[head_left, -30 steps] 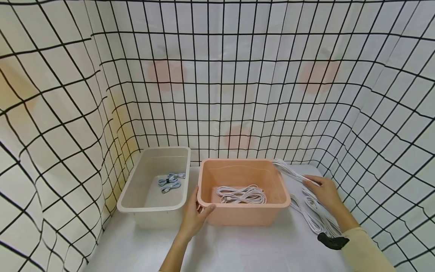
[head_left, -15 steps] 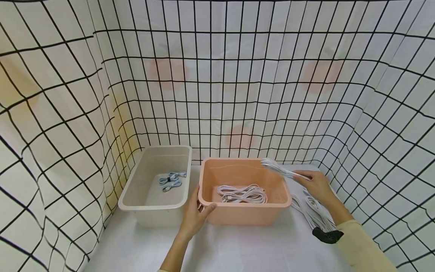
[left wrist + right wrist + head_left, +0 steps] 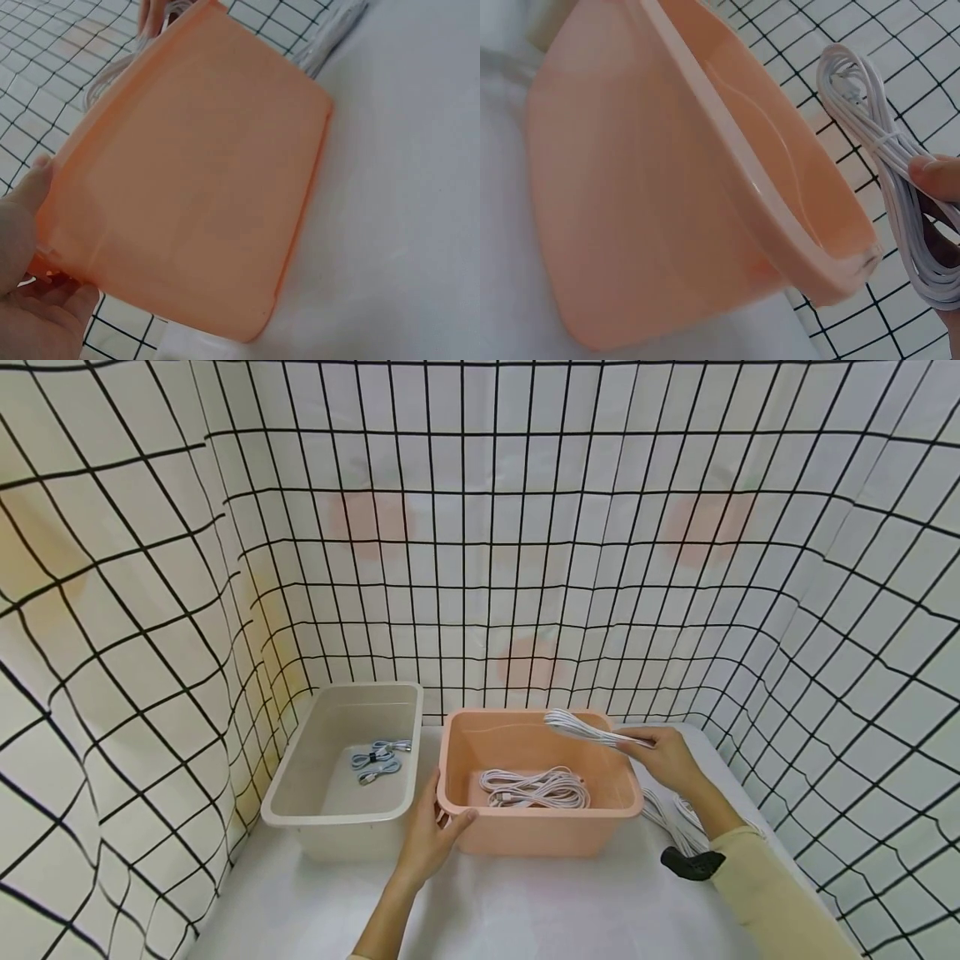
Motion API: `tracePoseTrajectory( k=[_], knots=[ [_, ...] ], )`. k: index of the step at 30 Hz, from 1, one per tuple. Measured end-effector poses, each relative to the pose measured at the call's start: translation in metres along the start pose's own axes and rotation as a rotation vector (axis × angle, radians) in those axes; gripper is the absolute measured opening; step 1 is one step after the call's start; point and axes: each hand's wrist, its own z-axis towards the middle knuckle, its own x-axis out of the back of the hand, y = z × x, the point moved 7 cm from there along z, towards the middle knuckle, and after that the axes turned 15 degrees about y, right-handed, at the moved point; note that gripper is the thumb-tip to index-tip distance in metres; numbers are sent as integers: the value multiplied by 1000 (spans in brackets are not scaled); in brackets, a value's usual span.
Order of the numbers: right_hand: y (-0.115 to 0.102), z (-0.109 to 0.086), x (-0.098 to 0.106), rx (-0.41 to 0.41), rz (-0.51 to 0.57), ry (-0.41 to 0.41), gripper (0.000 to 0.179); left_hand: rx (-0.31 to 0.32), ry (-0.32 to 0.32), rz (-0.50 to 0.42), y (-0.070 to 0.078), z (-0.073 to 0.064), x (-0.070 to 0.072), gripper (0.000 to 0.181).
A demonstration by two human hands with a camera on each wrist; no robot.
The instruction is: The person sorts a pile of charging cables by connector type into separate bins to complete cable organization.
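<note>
My left hand (image 3: 431, 837) grips the near left corner of the orange plastic bin (image 3: 525, 835), thumb over the rim. A coiled white cable (image 3: 585, 729) is pinched in my right hand (image 3: 663, 760), held above the bin's right side. In the right wrist view that coiled bundle (image 3: 889, 157) shows a tie round its middle, with thumb and fingers about its lower part. Inside the orange bin lies more coiled white cable (image 3: 536, 788). Further white cables (image 3: 675, 820) lie on the table to the right, partly hidden by my right forearm.
A cream bin (image 3: 330, 820) stands left of the orange one, with light blue cables (image 3: 375, 762) on its floor. Black wire mesh (image 3: 487, 585) rises at the back and both sides. A black band (image 3: 692, 864) is at my right sleeve.
My right hand has moved left with the coiled white cable, from beside the orange bin to over its right side. The left hand keeps its grip on the bin.
</note>
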Motion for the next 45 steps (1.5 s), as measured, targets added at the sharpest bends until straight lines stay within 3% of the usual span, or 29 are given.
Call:
tracePoseTrajectory(
  k=[5,18,23,28,45],
  knots=[
    [-7,4,-14,23,-3,-27,30,-6,-8,-44,1,0,1,96],
    [-25,23,-66,96,38,-105,29,-3,-11,-31,0,-1,0,94],
    [-28,30,-81,133,-1,-67,37,-14,-2,-34,1,-1,0,93],
    [-25,29,-81,148,-58,-14,39,-11,-3,-19,0,-1,0,93],
    [-12,13,-64,98,-21,-32,31,-20,15,-1,-2,-2,1,92]
  ],
)
